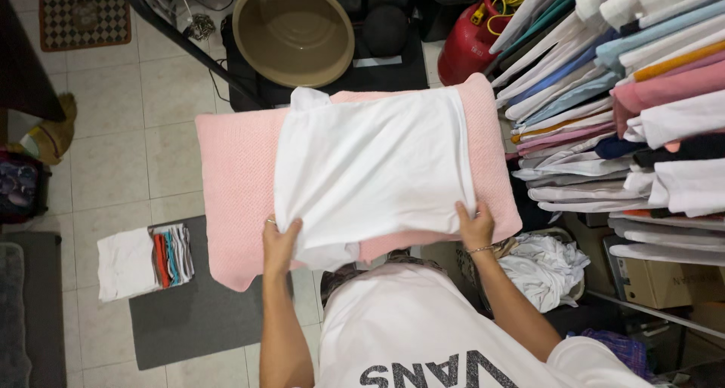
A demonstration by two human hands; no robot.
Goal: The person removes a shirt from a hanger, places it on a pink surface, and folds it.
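Two hands grip the near edge of a white garment (374, 169), one at each lower corner: the left hand (281, 243) pinches the left corner, the right hand (476, 226) clutches the right one. The garment stretches straight ahead of them over a pink padded board (234, 177), its long axis running side to side between the hands. Both hands sit equally close, at its near hem.

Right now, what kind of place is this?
Likely a home laundry or ironing corner. Both hands, left hand and right hand, hold a white shirt on a pink padded board, beside a rack of hung shirts and a folded pile on the tiled floor.
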